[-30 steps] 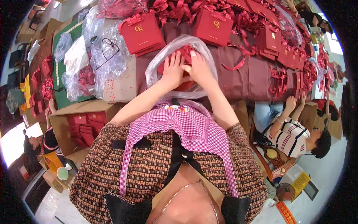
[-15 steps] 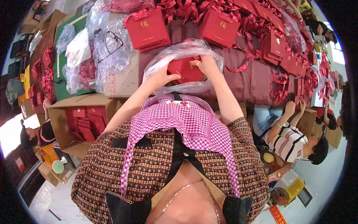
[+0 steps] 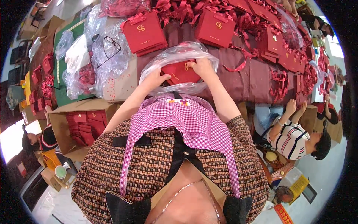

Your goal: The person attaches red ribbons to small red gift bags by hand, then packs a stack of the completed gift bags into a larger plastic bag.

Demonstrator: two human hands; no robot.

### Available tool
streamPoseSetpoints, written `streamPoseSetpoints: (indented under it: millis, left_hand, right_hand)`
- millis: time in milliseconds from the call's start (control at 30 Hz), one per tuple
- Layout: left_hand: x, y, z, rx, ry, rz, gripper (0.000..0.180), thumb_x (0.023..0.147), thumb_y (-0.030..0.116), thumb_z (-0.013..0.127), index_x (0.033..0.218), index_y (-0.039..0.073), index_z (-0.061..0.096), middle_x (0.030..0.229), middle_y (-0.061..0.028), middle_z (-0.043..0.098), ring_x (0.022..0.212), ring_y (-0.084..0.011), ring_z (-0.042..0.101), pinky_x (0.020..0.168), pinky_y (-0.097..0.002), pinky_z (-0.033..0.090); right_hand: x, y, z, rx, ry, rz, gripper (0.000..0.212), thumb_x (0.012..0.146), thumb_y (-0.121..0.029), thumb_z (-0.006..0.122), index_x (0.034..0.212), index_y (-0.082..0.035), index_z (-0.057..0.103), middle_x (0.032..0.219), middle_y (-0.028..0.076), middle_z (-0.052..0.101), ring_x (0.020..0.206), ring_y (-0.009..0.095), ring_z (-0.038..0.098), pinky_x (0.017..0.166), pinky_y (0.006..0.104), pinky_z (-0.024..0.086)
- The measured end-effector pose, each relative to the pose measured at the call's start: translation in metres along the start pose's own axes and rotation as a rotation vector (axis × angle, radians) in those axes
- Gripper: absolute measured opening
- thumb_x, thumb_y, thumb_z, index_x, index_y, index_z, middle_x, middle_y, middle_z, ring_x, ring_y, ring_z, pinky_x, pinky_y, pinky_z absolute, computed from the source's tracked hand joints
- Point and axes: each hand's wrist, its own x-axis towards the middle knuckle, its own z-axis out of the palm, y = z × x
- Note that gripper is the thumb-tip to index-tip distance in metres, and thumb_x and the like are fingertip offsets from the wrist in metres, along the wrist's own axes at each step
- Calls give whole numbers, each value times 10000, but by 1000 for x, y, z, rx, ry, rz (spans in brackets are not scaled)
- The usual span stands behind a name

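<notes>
A stack of red paper gift bags (image 3: 179,74) with gold print lies inside a clear plastic bag (image 3: 164,56) in front of my body. My left hand (image 3: 153,79) reaches into the plastic at the stack's left end, thumb on the red paper, other fingers mostly hidden. At the right end, my right hand (image 3: 203,69) closes on the stack, its thumb bent against the upper corner. The plastic's open rim surrounds both hands.
Two stacks of red gift bags (image 3: 144,33) (image 3: 215,28) stand beyond the plastic. Glasses (image 3: 112,46) rest on crumpled plastic at left. An open carton (image 3: 63,128) with red bags stands at my left. Co-workers sit either side, one in a striped shirt (image 3: 292,138).
The red stack has shifted inside the plastic, showing its gold print more plainly at the upper right. Both hands have moved slightly left in view, and the left thumb now lies against the stack's edge.
</notes>
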Motion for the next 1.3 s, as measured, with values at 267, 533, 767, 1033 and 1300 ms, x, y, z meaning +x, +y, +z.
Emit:
streamPoseSetpoints:
  millis: [267,533,767,1033,1300]
  left_hand:
    - [-4,77,-12,152,-143,-94,719,792,287,649,1323,-63,313,1207,-302,474,1059,-454,497,890,-445,434]
    - [11,62,33,632,-145,200,874,692,395,692,1371,1,308,1398,-238,296,1288,-440,258,1042,-582,195]
    - [19,63,36,381,-294,103,818,754,396,663,1357,-23,303,1311,-283,391,1197,-428,415,971,-465,393]
    - [15,67,32,681,-109,220,794,727,459,643,1342,30,382,1313,-212,427,1196,-400,426,988,-521,337]
    - [20,64,35,820,-238,187,795,773,439,612,1366,-3,320,1453,-264,205,1303,-475,242,1056,-559,221]
  right_hand:
    - [-1,-3,2,-136,61,-52,395,672,-223,743,991,-22,625,963,214,624,938,385,579,823,448,448]
    - [3,18,2,4,-71,-65,394,761,-214,671,1109,-51,583,1066,207,606,1014,378,559,874,427,433]
    - [2,77,-23,-130,-210,-34,326,880,-313,487,964,-48,656,967,194,639,919,369,601,792,450,464]
    - [-39,-25,-85,-220,-278,-425,370,879,-211,516,1161,29,530,1115,278,554,1061,367,536,916,421,412]
    - [57,-40,-48,-108,-170,-481,357,743,-125,599,1078,-7,556,1100,170,579,1070,335,532,887,415,444]
